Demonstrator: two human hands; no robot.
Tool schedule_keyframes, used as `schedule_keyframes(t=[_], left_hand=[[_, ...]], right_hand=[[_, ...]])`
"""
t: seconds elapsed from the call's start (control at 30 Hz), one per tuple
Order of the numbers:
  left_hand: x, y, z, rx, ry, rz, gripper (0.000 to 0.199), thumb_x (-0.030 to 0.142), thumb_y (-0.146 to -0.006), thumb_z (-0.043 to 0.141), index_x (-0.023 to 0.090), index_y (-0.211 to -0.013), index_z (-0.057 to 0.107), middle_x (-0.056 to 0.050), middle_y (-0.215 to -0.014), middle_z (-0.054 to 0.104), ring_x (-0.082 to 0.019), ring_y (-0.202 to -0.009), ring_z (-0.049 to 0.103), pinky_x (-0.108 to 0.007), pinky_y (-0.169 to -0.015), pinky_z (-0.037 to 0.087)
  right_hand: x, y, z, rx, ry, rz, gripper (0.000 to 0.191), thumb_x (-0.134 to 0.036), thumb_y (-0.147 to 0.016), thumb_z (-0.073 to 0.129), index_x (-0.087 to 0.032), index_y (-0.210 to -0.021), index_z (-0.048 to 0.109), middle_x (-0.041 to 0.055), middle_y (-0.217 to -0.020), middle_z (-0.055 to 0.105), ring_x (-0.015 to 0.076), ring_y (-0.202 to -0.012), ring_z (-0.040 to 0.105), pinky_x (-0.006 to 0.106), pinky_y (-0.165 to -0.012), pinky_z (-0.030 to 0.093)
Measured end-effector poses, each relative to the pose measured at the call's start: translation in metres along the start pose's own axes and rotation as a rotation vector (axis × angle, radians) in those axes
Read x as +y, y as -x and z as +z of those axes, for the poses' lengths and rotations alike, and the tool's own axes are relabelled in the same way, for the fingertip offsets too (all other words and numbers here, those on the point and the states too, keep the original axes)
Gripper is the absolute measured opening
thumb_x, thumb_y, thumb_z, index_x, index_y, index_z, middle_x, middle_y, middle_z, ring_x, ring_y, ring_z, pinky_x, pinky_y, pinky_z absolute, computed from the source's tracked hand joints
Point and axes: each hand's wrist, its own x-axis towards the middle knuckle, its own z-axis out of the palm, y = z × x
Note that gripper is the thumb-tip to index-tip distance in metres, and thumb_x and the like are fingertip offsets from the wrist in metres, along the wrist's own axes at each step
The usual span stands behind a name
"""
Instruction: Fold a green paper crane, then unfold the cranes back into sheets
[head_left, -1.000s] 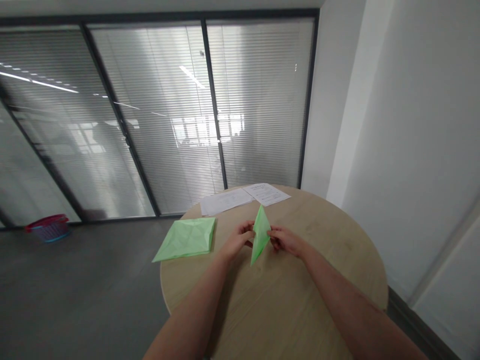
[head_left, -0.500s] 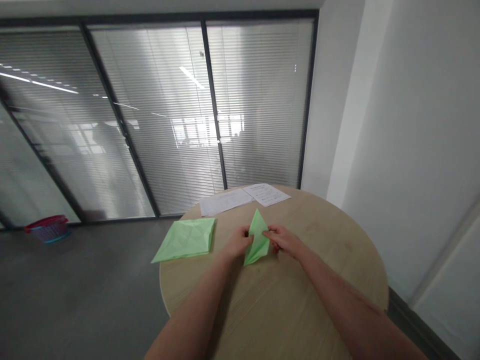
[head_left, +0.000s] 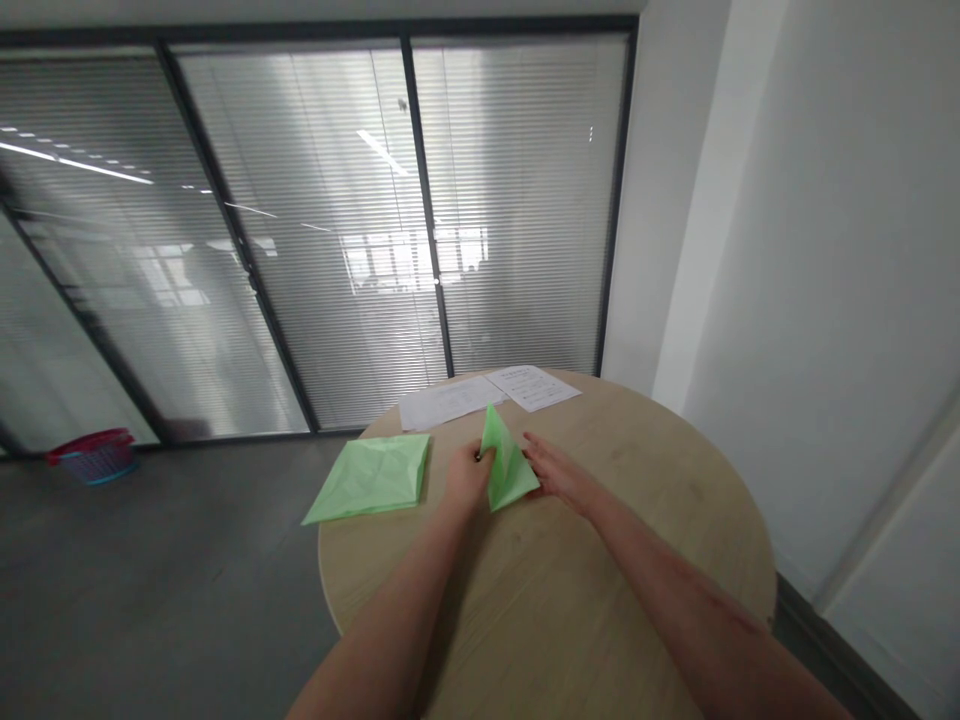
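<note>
A folded sheet of light green paper (head_left: 508, 470) stands above the tabletop, its point facing up and its lower folds slightly spread. My left hand (head_left: 469, 474) grips its left edge, thumb on the near face, the other fingers partly hidden behind it. At the paper's right edge is my right hand (head_left: 556, 470), fingers extended and apart, some tips close to or behind the paper; whether they touch it I cannot tell. To the left of my left hand lies a larger creased green paper (head_left: 375, 476), flat, its corner sticking out past the table's edge.
The round wooden table (head_left: 660, 500) carries two white printed sheets, a left one (head_left: 450, 402) and a right one (head_left: 532, 388), near its far edge. A red and blue basket (head_left: 96, 458) sits on the floor at left. Glass partitions with blinds (head_left: 517, 200) stand behind.
The folded green paper has turned and moved slightly left and up with my left hand. My right hand has loosened its pinch and spread its fingers.
</note>
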Motion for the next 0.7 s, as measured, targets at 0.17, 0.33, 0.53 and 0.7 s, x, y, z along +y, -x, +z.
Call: schedule_keyframes(t=[0.17,0.33,0.53,0.7], left_hand=[[0.0,0.003,0.004,0.009,-0.056,0.041,0.019,0.029,-0.085,0.061,0.018,-0.088,0.076,-0.005,-0.079,0.076,-0.023,-0.072,0.064,-0.027,-0.066,0.041],[-0.001,0.004,0.007,-0.023,-0.122,0.098,0.022,0.024,-0.087,0.057,0.017,-0.091,0.077,-0.008,-0.084,0.077,-0.024,-0.074,0.065,-0.029,-0.069,0.042],[0.006,0.008,0.01,-0.105,-0.104,0.187,0.024,0.019,-0.085,0.059,0.019,-0.098,0.079,-0.009,-0.092,0.08,-0.026,-0.08,0.068,-0.032,-0.076,0.048],[0.008,0.01,0.011,-0.151,-0.057,0.215,0.032,0.02,-0.089,0.056,0.019,-0.112,0.078,-0.008,-0.101,0.08,-0.028,-0.09,0.071,-0.036,-0.085,0.051]], right_hand=[[-0.006,0.009,0.01,-0.069,0.01,-0.003,0.087,-0.05,-0.089,0.074,-0.029,-0.161,0.029,0.0097,-0.12,0.071,0.0216,-0.088,0.07,0.032,-0.066,0.059],[-0.011,0.01,0.013,-0.092,0.075,-0.058,0.093,-0.044,-0.086,0.077,-0.03,-0.161,0.025,0.01,-0.134,0.066,0.0172,-0.081,0.068,0.024,-0.056,0.052],[-0.001,0.0,0.013,-0.03,0.221,-0.152,0.085,-0.035,-0.082,0.078,-0.033,-0.156,0.036,0.0079,-0.128,0.068,0.0123,-0.061,0.059,0.023,-0.047,0.043],[0.009,-0.009,0.01,0.138,0.302,-0.205,0.036,-0.024,-0.081,0.064,-0.026,-0.117,0.066,0.0027,-0.09,0.073,0.0157,-0.061,0.058,0.024,-0.049,0.042]])
